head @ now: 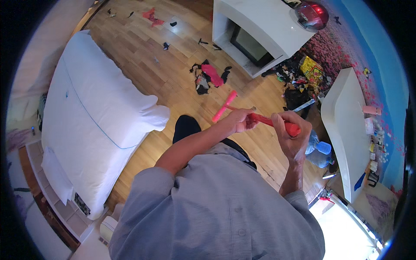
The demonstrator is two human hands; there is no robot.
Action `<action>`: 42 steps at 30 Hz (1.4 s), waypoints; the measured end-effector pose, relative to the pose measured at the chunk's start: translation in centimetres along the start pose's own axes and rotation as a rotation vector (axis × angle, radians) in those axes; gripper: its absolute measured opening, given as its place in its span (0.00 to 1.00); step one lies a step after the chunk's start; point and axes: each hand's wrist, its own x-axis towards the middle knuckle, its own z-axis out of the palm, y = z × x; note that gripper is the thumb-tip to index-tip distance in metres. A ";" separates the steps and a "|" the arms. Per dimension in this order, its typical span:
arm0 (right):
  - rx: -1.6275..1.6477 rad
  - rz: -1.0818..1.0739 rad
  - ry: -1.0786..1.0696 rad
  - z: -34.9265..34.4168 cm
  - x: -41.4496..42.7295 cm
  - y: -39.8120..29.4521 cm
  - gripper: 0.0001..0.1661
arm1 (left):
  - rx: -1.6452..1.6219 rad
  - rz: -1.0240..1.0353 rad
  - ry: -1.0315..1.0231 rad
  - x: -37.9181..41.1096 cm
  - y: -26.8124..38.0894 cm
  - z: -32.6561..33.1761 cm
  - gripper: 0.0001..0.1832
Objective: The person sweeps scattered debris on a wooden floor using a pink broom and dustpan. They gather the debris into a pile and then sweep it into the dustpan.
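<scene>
Both hands hold one long red-handled floor tool, a broom or squeegee, slanting across my front. My left hand [243,121] grips the lower part of its red handle [265,119]. Around the upper part, close to the rounded end, my right hand [292,135] is closed. The tool's narrow pink head [225,106] is over the wooden floor beyond my left hand; whether it touches the boards I cannot tell. Past the head lies a small heap of black and pink scraps [209,75]. My left fingers are partly hidden.
A bed with a white sheet [94,107] stands at left. Ahead is a white cabinet [256,22] bearing a shiny red domed object [311,15]. Rubbish [299,78] lies beside a white shelf desk [341,130]. Large plastic bottles [320,152] stand at right. Small scraps dot the floor [143,55].
</scene>
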 end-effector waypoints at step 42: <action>-0.190 0.321 -0.040 13.3 21.6 -5.4 0.11 | -0.182 -0.069 -0.117 3.3 19.2 0.5 0.11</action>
